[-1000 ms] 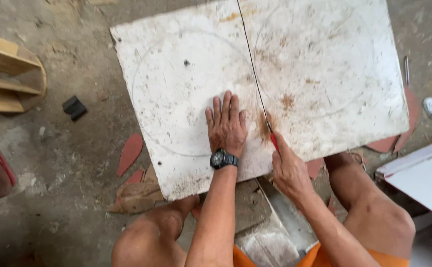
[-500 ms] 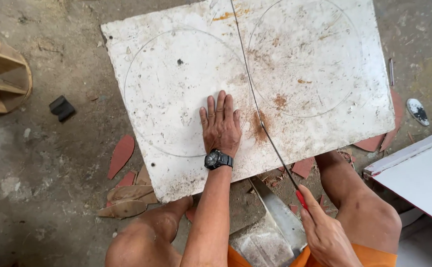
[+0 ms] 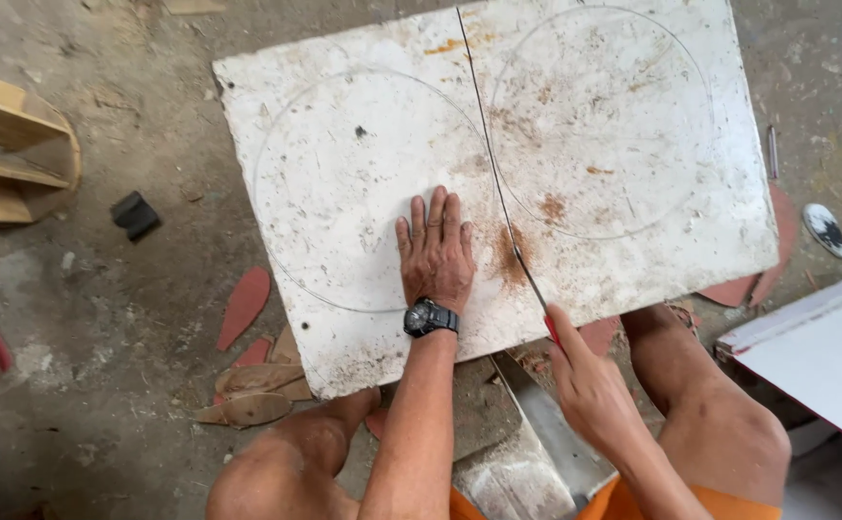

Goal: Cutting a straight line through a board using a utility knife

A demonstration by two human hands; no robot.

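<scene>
left hand (image 3: 436, 252) flat, fingers spread, on stained white board (image 3: 344, 193) | right hand (image 3: 585, 380) grip closed on thin saw blade (image 3: 498, 183) | scribed circles, rusty dust

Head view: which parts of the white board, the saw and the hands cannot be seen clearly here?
- Saw handle: the right hand closes round it; only a red bit shows.
- Saw blade: very thin, teeth too small to tell.
- White board: its top edge is cut off by the picture edge; the left hand covers part of the left drawn circle.
- White panel: cut off at the right edge.
</scene>
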